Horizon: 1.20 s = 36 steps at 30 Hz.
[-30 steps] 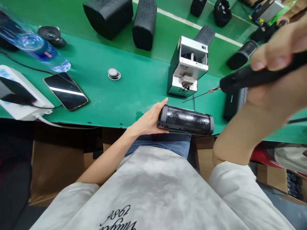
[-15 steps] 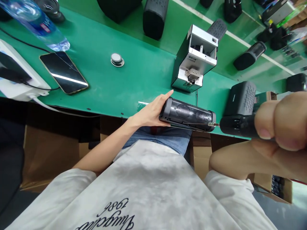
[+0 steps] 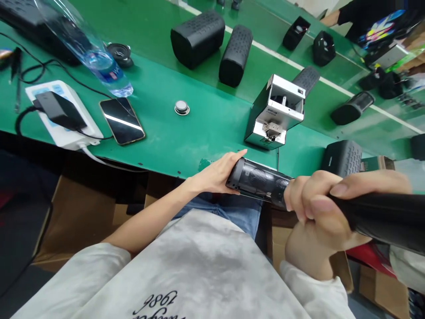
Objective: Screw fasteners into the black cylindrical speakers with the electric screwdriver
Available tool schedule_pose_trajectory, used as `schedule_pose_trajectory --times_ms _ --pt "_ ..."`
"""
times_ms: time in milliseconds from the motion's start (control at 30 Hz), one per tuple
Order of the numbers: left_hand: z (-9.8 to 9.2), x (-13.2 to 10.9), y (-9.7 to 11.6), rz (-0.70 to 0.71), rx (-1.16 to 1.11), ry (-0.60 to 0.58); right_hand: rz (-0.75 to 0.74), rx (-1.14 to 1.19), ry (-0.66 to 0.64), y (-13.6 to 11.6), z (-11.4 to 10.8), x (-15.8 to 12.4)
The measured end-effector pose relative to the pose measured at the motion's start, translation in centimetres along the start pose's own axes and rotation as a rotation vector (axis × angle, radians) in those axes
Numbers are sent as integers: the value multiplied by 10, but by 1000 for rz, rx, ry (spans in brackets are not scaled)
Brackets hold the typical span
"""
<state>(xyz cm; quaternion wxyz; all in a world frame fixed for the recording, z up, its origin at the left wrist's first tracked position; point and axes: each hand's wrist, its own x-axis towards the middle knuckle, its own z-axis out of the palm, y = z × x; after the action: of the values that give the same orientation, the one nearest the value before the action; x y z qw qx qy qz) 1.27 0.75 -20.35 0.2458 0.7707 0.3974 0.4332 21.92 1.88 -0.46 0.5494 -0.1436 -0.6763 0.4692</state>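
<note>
My left hand grips the left end of a black cylindrical speaker lying sideways at the near edge of the green bench. My right hand is wrapped round a black electric screwdriver, close to the camera. That hand covers the speaker's right end, so the screwdriver's tip is hidden. Just behind the speaker stands a silver box-shaped device.
A phone, a white power strip with a plugged adapter, a water bottle and a small round metal part lie at the left. Several black speakers stand behind. Another square speaker sits at the right.
My right hand has brought the screwdriver down from above the bench to the speaker's right end, then slid forward over it. My left hand has kept hold of the speaker.
</note>
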Motion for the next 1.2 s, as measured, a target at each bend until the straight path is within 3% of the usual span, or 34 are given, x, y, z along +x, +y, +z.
schedule_pose_trajectory --times_ms 100,267,467,600,700,800,900,1033,1200 --pt "-1 0 1 -3 -2 -6 -79 3 -50 -4 -6 -1" --pt "-1 0 2 -1 0 -13 83 -58 -87 -18 -5 -6" --pt "-3 -1 4 -41 -7 -22 9 -3 -13 -7 2 -1" --pt "-7 0 7 -82 -5 -41 1 73 -71 -13 -18 23" --pt "-9 0 10 -94 -8 -54 106 -80 3 -25 -35 35" --pt "-11 0 11 -87 -21 -50 215 -224 26 -27 -37 37" --pt "-12 1 13 -98 -20 -46 209 -289 -13 -15 -34 49" --pt "-12 1 14 -107 -11 -48 130 -417 -10 24 -44 100" --pt "-12 1 12 -95 -19 -51 -177 -427 408 77 -60 160"
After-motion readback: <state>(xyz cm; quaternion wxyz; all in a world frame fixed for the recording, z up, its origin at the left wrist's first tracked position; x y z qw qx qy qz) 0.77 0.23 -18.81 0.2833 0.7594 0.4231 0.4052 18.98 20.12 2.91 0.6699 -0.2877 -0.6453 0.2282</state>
